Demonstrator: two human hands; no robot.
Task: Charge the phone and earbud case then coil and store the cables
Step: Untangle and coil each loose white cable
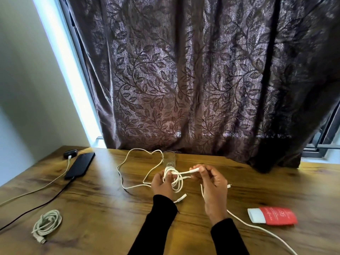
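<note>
Across lower frame: wooden table [257, 183]. Lower centre, white cable [128, 186] trails leftward; left hand [162, 183] grips its loops, right hand [211, 183] pinches the free end, axis horizontal between both. 1 finished coil [47, 222] lower left.

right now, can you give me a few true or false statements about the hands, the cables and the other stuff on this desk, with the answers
1. Both hands hold a white cable. True: the left hand grips its white cable coil and the right hand pinches the strand.
2. The black slab phone has a cable plugged in. True.
3. The coiled off-white braided cable lies at the desk's right side. False: it lies front left.
4. The red and white tube stands upright. False: it lies flat.
5. The clear drinking glass stands near the curtain. True.
</note>
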